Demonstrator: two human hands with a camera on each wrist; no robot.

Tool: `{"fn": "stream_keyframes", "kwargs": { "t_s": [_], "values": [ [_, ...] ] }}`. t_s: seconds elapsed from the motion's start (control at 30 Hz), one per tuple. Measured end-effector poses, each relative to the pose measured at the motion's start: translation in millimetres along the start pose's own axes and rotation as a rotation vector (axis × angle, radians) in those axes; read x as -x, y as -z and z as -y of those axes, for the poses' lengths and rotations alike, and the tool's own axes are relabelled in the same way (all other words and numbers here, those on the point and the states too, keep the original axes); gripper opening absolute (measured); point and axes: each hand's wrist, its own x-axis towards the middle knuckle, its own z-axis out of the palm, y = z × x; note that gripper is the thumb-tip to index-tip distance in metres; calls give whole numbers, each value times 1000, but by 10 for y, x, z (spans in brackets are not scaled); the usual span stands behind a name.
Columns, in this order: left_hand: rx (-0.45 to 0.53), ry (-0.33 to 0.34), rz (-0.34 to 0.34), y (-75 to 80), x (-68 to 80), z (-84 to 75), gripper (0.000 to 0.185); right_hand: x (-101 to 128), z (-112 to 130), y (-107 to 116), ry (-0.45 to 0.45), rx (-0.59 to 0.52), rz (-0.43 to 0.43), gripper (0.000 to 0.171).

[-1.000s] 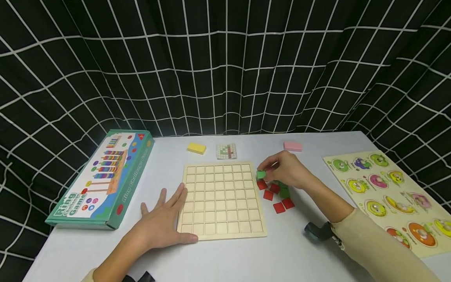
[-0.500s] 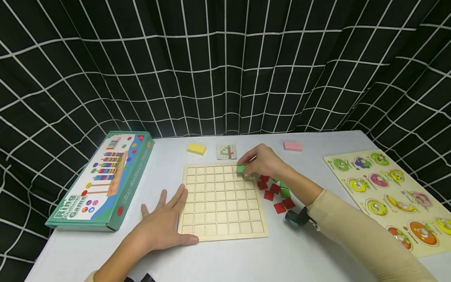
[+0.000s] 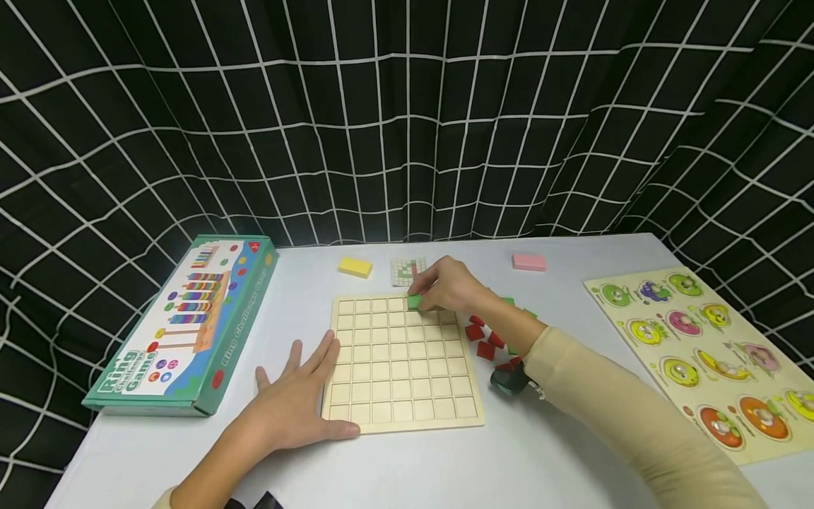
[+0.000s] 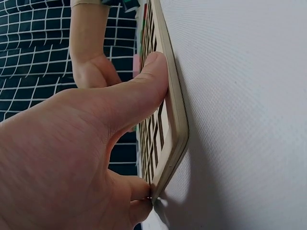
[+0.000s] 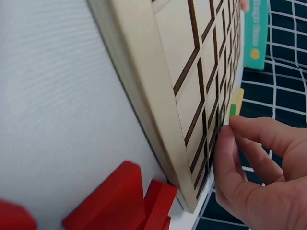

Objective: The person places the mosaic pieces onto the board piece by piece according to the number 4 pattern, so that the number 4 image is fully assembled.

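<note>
My right hand (image 3: 450, 284) pinches a small green square tile (image 3: 414, 302) between thumb and fingers, at the far row of a wooden grid board (image 3: 400, 371). In the right wrist view only a sliver of the green tile (image 5: 232, 110) shows beyond the fingertips. My left hand (image 3: 289, 410) lies spread at the board's left side, fingertips touching that edge and the thumb on the near left corner. The left wrist view shows the thumb (image 4: 144, 88) resting over the board's rim. Several red tiles (image 3: 486, 350) and a few green ones lie right of the board, partly hidden by my right forearm.
A printed card (image 3: 404, 271) lies behind the board, between a yellow block (image 3: 355, 266) and a pink block (image 3: 528, 262). A green game box (image 3: 184, 325) stands at left. A fruit puzzle board (image 3: 699, 360) lies at right. Grid-patterned black cloth (image 3: 407, 141) hangs behind the table.
My right hand has carried the green tile leftward from the tile pile to the far row of the board. The left hand has stayed in place.
</note>
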Motion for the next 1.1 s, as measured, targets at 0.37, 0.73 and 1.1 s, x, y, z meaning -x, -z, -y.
{"fn": "stream_keyframes", "kwargs": {
  "t_s": [0.37, 0.73, 1.1],
  "values": [
    [1, 0, -6, 6, 2, 8, 133, -58, 80, -67, 12, 72, -23, 27],
    [10, 7, 0, 8, 4, -4, 133, -84, 75, -101, 27, 133, -33, 27],
    [4, 12, 1, 10, -2, -6, 134, -93, 78, -92, 27, 148, -36, 28]
  ]
}}
